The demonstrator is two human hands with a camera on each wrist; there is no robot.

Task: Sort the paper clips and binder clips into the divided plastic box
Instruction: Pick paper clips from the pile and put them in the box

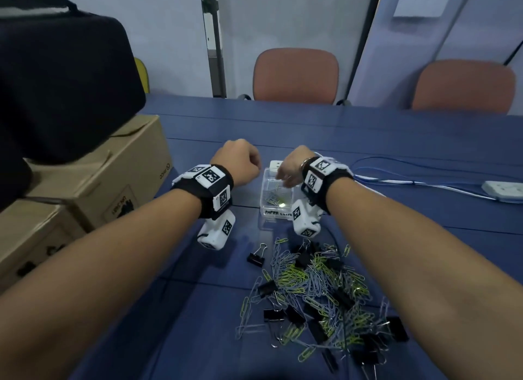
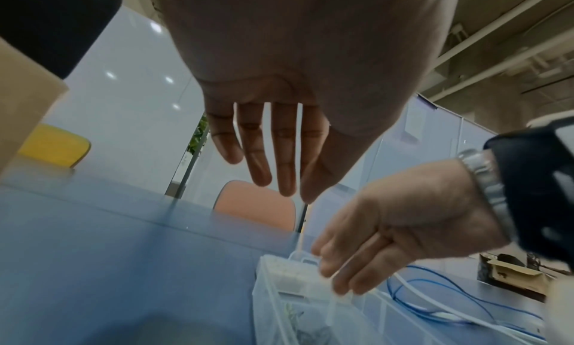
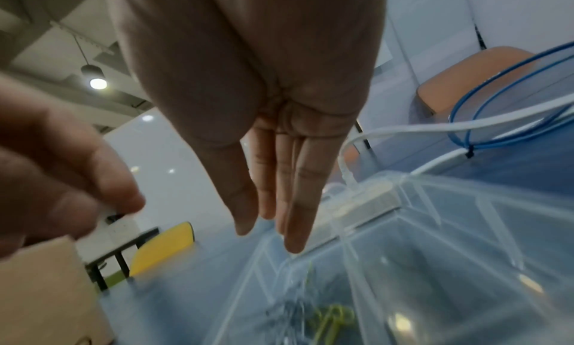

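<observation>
Seen from the head camera: both forearms stretched forward over a blue table (image 1: 396, 130). Left hand (image 1: 237, 164) raised beside the clear divided plastic box (image 1: 276, 194), on its left, not touching it. In the left wrist view, fingers (image 2: 257, 151) straight and a little spread, pointing down, holding nothing. Right hand (image 1: 293, 167) directly above the box. In the right wrist view, fingers (image 3: 298, 203) straight and close together, tips pointing down into the open box (image 3: 434, 240), nothing held between them.

Inside the near compartment, some paper clips (image 1: 273, 200), green and grey, lying at the bottom; a handwritten label on the front wall, reading something like "PAPER CLIPS". Contents of the other compartments not clear.

Nearer to the body, a big mixed pile of paper clips (image 1: 317, 289) and black binder clips (image 1: 294, 314) on the table. 1 binder clip (image 1: 256, 256) apart at the left edge of the pile.

At left, cardboard boxes (image 1: 93, 181) with a black bag (image 1: 56, 82) on top. At right, a blue cable (image 1: 396, 164) and a white power strip (image 1: 503, 190). Behind the table, 2 orange chairs (image 1: 295, 74).
</observation>
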